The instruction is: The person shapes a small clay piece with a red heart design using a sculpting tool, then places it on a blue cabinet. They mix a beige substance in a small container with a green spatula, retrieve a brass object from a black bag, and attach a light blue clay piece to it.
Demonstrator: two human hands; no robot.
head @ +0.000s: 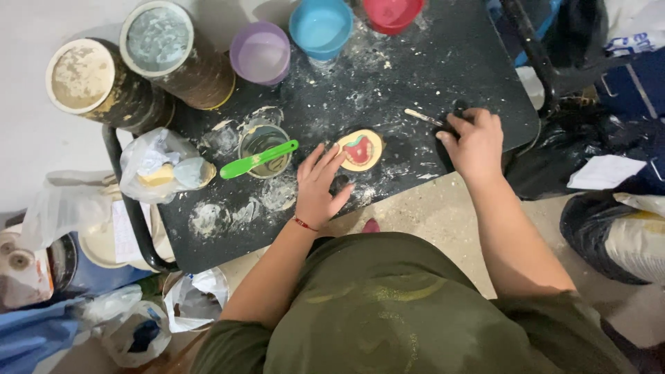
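The left hand (317, 188) lies flat on the black, powder-smeared tabletop (415, 62), fingers spread, its fingertips touching the 9 o'clock edge of one round tan mould with a red heart-shaped inset (360, 149). That mould sits near the table's middle. The right hand (474, 143), at 3 o'clock from the mould and apart from it, is closed around a dark object that cannot be made out; one thin pale stick (423, 117) pokes out of its grip toward 10 o'clock.

At 9 o'clock from the mould stands one clear glass jar (263, 149) with one bright green plastic spatula (258, 159) resting across its rim. Farther the same way lies one crumpled clear plastic bag holding pale lumps (161, 168).

Along the 12 o'clock edge stand three small plastic cups: one lilac (260, 52), one blue (321, 26), one red (392, 14). At 10 o'clock are two tall brown cylindrical canisters (176, 52) filled with pale powder.
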